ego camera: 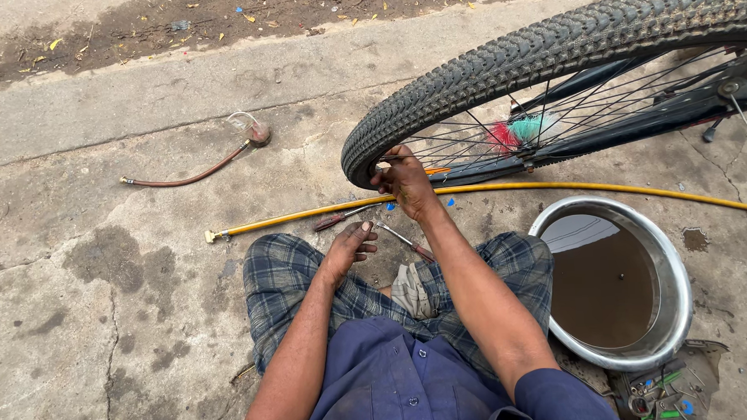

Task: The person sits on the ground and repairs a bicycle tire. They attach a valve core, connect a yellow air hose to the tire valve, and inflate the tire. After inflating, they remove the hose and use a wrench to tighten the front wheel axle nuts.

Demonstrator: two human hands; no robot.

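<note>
Roadside bicycle repair spot, outdoors. Cracked, stained concrete pavement (104, 327) with a dirt strip (176, 22) and fallen leaves behind. Bicycle wheel (550, 63) on the ground, yellow air hose (307, 212), metal basin of murky water (612, 280), tyre levers (403, 238) and loose tools (665, 386) laid straight on the concrete.

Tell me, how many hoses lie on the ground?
2. The yellow hose runs across the concrete under the wheel. The short reddish hose lies farther left, apart from it. None else shows.

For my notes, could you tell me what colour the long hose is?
Yellow hose, clearest in the head view.
</note>
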